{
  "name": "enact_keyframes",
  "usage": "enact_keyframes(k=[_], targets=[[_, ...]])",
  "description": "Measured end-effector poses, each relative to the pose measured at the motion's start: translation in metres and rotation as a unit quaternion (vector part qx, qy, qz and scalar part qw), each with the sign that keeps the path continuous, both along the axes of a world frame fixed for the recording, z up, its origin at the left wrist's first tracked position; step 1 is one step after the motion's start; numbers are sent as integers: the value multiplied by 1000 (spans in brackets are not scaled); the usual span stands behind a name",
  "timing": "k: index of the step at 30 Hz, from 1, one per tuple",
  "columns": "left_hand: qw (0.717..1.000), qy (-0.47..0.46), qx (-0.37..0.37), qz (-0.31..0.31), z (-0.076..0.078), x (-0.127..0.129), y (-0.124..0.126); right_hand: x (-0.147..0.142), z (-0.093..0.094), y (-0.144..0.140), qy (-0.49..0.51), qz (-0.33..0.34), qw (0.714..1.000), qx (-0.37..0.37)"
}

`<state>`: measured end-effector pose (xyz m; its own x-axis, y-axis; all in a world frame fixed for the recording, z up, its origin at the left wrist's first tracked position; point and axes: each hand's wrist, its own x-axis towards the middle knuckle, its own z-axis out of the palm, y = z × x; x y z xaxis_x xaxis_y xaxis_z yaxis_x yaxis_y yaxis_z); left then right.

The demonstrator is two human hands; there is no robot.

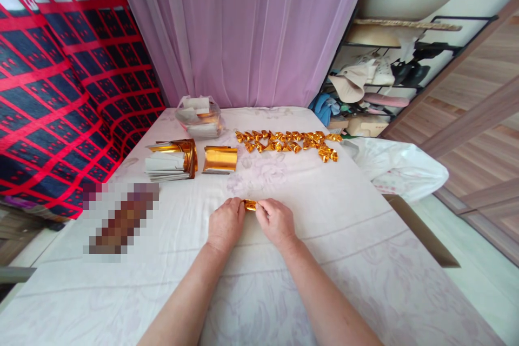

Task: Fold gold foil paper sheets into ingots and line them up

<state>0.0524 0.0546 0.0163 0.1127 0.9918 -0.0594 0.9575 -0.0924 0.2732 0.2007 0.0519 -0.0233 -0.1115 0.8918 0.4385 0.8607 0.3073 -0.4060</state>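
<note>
Hands: both rest on the tabletop [324, 259] near its middle, knuckles up, fingertips meeting over one small gold foil piece [250, 205].
Left hand [225, 224]: fingers curled in, pinching the left end of the foil piece.
Right hand [275, 221]: fingers curled in likewise, pinching the right end; the two hands are just beside each other with only the foil between them.
Gold foil piece: small, crumpled or folded, held at the surface of the white floral cloth; its exact shape is mostly hidden by the fingers.
Folded gold shapes [288, 142]: many lie in rows toward the far edge, well apart from the hands.
Foil sheets: one flat gold stack [219, 159] sits left of centre, beyond the hands; just beside it on the left, a second stack with white backs up [168, 165] and gold curling at its end.
Clear container [199, 118]: at the far left, holding white slips.
White plastic bag [399, 167]: at the right edge.
Pink curtain [243, 27]: hangs behind the far edge.
</note>
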Motion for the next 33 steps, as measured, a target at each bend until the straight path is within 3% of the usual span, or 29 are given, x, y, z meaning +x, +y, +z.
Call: enact_keyframes(k=[16, 33], targets=[[1000, -4, -10, -12, 0, 2, -3, 2, -4, 1, 16, -6, 1000, 7], [999, -33, 9, -24, -5, -3, -2, 4, 3, 0, -12, 5, 999, -36]])
